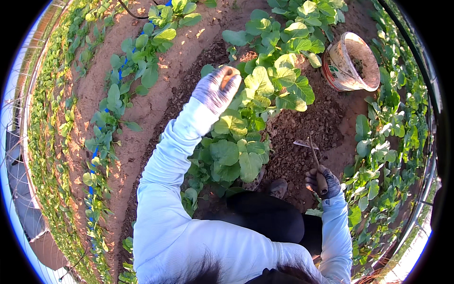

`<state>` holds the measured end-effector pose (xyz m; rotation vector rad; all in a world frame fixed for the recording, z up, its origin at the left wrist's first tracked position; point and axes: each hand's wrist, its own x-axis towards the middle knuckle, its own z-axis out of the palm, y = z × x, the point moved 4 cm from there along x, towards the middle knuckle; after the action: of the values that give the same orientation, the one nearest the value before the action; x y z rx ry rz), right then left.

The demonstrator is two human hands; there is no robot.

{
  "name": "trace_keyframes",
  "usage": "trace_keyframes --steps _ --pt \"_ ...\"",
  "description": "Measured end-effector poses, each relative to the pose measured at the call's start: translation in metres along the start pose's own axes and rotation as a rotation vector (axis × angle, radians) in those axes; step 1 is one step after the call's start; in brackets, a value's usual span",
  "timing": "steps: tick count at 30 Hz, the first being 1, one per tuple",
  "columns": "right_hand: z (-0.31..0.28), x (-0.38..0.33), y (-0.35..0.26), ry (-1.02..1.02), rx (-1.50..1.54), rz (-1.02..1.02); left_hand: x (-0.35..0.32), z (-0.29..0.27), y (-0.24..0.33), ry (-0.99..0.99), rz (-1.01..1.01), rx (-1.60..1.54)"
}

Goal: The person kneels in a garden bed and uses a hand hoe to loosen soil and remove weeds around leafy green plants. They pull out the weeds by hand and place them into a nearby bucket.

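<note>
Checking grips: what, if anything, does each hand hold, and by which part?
The right hand holds a thin-shafted tool by its handle. Left hand: cannot tell.

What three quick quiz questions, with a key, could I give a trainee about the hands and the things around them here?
1. Which hand holds the tool?
2. True or false: the bucket is farther to the right than the left hand.
3. What colour is the strip in the left part of the picture? A: red. B: blue. C: yellow.

Key: 1. The right hand. 2. True. 3. B.
</note>
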<state>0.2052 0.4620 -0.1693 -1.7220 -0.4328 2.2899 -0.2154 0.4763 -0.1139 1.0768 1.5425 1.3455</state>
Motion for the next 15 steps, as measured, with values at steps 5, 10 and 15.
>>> trace_keyframes --steps 5,10,15 --pt "-0.003 0.010 -0.010 -0.027 -0.020 -0.052 0.132 -0.089 -0.101 0.071 -0.354 0.885" --pt "-0.017 0.021 -0.012 0.015 -0.044 -0.039 0.178 -0.037 -0.121 -0.203 -0.734 0.974" --pt "-0.023 0.030 -0.014 0.010 -0.025 -0.008 0.218 -0.020 -0.177 -0.272 -0.712 1.143"
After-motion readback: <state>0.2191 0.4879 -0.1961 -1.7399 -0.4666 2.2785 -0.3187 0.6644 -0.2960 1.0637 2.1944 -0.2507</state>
